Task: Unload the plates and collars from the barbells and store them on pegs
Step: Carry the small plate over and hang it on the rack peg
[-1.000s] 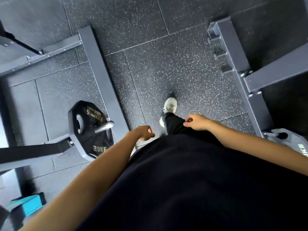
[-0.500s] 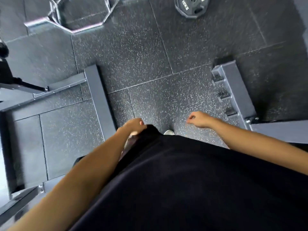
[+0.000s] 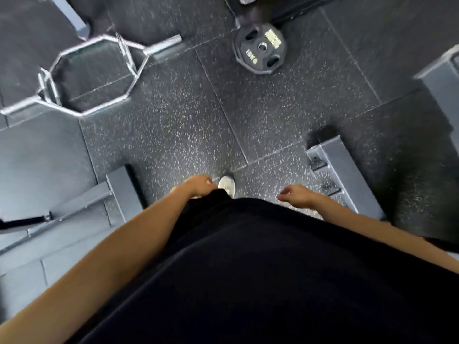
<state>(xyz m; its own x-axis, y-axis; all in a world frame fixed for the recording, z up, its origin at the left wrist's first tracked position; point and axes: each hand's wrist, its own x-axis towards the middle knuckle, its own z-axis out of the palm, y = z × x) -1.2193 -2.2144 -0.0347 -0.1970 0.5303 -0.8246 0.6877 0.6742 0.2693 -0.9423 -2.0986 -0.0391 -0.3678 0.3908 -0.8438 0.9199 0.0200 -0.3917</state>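
A round black plate [image 3: 260, 47] is seen at the top of the view, past the feet, well apart from both hands. It looks like hard rubber. It has many short flat sides round its edge, three slots cut through it, pale letters, and a shiny metal ring in the middle. It seems to sit on the end of a bar, but that part is blurred.

The left hand [image 3: 198, 186] is held low by the dark trousers, with its fingers loosely curled. Nothing is held in it. The right hand [image 3: 296, 196] is held out a little to the side, loosely curled too, and nothing is held in it either. The two hands are kept apart.

A shiny metal bar frame [image 3: 92, 75] with eight sides is laid on the floor [image 3: 193, 115] at the upper left. The floor is made of dark, rough tiles with small white specks. A white shoe [image 3: 226, 185] is seen between the hands. Flat grey metal beams [image 3: 344, 175] are seen on the right and on the left.
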